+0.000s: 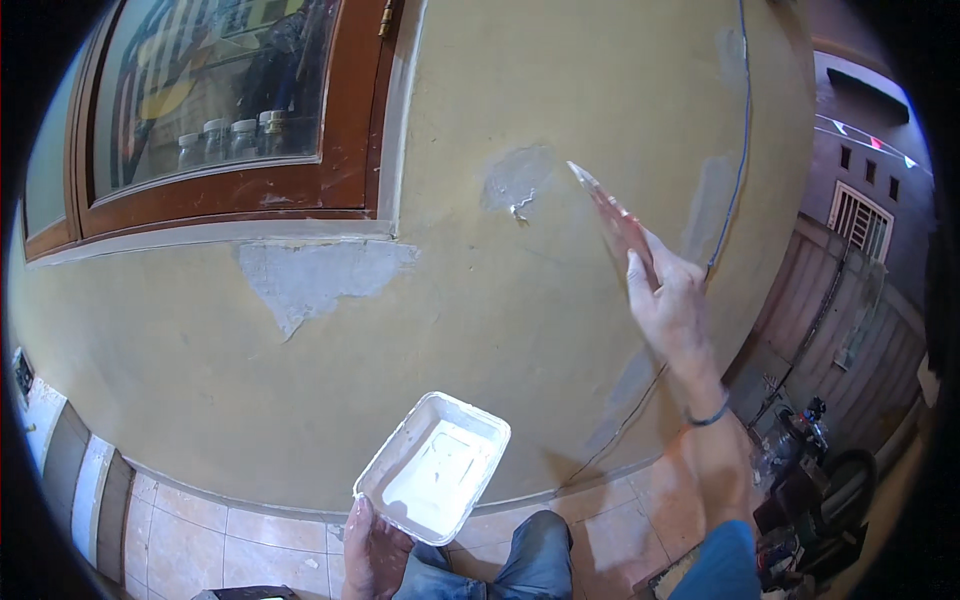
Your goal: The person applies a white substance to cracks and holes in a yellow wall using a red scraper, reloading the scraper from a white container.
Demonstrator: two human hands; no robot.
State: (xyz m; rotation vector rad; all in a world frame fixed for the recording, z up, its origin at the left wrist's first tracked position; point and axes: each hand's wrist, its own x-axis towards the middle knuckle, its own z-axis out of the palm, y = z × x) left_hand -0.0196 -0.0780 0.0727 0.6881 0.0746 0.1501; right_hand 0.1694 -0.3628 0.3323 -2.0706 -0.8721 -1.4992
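Observation:
My right hand (668, 300) is raised in front of a yellowish wall (490, 330), closed around a putty knife (612, 210) that points up and left. White paste coats the knife's tip. Just left of the tip is a roundish grey patch (515, 172) on the wall, with a small ragged smear of white paste (521, 207) at its lower edge. Low in front of me, my left hand (372, 558) grips a white rectangular plastic tub (396, 458) by its near left corner. White paste (440, 475) covers the tub's bottom and smears its sides.
A brown wooden window (345, 175) with jars behind its glass is at upper left. Below it lies a larger grey patch (325, 275). A blue cable (745, 130) runs down the wall's right side. Clutter (815, 480) stands at lower right on the tiled floor (270, 535).

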